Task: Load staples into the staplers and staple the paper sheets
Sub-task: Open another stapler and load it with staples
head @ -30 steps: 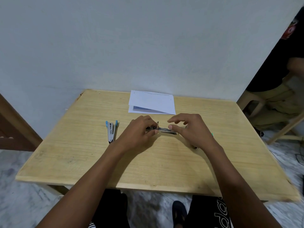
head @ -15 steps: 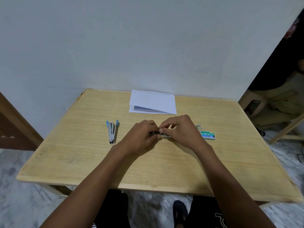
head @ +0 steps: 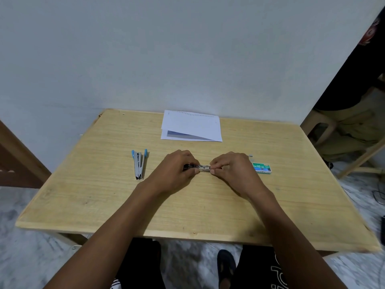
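Head view: both hands are gripping a small metal stapler [head: 204,168] at the middle of the wooden table [head: 100,205].

Left hand [head: 177,171] is curling its fingers round the stapler's dark end, while the right hand [head: 231,170] is pinching the other end with thumb and fingertips; the silver middle is showing between them, lying low over the tabletop. A second stapler [head: 139,164] with blue tips is lying well to the left, untouched. A green staple box [head: 262,168] is sitting just beside the right hand. Paper sheets [head: 191,126] are lying at the far edge, against the wall.
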